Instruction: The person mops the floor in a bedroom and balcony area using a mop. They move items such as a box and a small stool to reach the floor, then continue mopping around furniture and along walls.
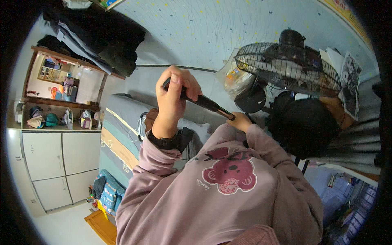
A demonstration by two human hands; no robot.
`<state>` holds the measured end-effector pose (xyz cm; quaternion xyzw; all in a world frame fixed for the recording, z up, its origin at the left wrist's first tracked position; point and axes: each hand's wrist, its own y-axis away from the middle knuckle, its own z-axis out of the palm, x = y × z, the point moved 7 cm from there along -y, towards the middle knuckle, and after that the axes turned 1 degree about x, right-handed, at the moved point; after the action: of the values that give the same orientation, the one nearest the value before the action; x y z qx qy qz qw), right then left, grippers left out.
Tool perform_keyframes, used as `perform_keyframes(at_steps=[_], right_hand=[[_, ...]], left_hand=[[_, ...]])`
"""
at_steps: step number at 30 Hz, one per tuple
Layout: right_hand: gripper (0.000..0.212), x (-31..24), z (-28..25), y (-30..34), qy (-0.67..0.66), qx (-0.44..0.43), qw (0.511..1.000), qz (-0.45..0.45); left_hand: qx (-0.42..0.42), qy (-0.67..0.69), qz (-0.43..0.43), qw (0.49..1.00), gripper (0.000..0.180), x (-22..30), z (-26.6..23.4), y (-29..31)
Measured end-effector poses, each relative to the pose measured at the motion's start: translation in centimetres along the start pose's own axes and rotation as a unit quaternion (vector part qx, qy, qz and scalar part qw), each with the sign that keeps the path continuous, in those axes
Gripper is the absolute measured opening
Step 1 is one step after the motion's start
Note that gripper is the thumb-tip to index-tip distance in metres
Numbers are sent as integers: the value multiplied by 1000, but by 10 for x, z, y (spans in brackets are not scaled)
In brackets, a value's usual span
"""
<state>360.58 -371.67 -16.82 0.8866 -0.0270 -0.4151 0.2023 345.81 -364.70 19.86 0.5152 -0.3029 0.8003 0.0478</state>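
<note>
A slim rod [224, 113] with a long black grip and a shiny copper-toned metal shaft slants down to the right in front of my chest. My left hand [173, 96] is wrapped round the upper end of its black grip, with the thumb on top. At the lower end, my right hand [241, 122] is closed around the rod near a short black part; most of its fingers are hidden. What lies beyond the right hand cannot be seen, so the exact kind of tool is unclear.
Right of the rod stand a black caged fan [288, 67], a clear plastic bag [237, 79] and a black bag [302, 124]. A bed [118, 141] lies on the left, white cabinets [61, 163] farther left. Dark clothes [102, 41] sit at the upper left.
</note>
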Motion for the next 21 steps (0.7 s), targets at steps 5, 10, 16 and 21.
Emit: perform_keyframes(at_steps=[5, 10, 16, 21], right_hand=[[22, 9, -22, -22, -84, -11, 996, 1], [18, 14, -17, -63, -132, -57, 989, 33], [26, -21, 28, -137, -83, -148, 986, -6], [18, -123, 58, -218, -82, -164, 982, -45]], left_hand=[[-40, 54, -41, 997, 37, -28, 2, -44], [-68, 89, -80, 991, 38, -44, -29, -74], [-15, 78, -107, 991, 44, -38, -131, -80], [11, 46, -53, 997, 48, 8, -240, -96]])
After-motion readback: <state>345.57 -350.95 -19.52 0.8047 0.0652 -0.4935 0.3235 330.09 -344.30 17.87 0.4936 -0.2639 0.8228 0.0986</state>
